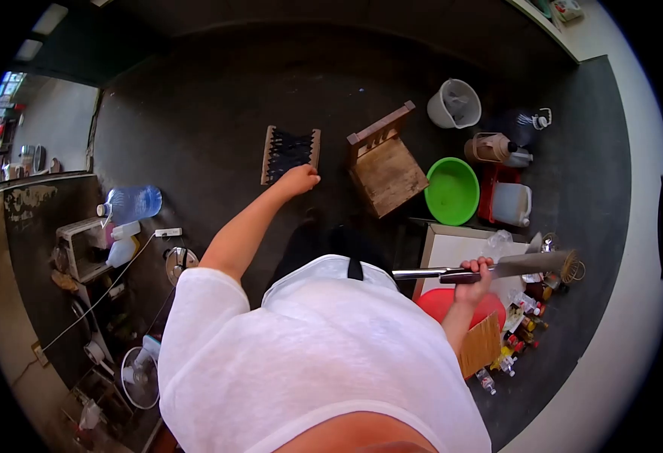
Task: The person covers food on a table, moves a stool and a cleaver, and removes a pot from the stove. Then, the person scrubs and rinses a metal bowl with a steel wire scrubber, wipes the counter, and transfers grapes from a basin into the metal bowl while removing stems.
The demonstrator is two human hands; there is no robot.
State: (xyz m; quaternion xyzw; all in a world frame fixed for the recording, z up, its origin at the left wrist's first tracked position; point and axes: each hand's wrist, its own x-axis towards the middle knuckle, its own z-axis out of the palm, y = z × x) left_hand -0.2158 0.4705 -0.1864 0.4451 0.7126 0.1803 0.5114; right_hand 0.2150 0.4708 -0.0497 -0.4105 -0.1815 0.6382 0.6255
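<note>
My right hand [476,276] is wrapped round the dark handle of a cleaver [531,263], its broad grey blade pointing right. A shiny metal rod [420,273] runs into the same grip from the left; what tool it belongs to I cannot make out. Beyond the blade's tip shows a round wire strainer [571,267]; whether it joins the rod is unclear. My left hand [299,181] is closed in a loose fist, nothing showing in it. In view it overlaps the edge of a low folding stool [292,151] with black webbing.
A wooden chair [388,174] stands ahead, beside a green basin [452,191] and a white bucket [441,113]. Jugs [511,202], a red basin [429,302], a wooden board [481,347] and several bottles [524,340] crowd the right. Leftward are a water bottle [135,202] and a fan [140,377].
</note>
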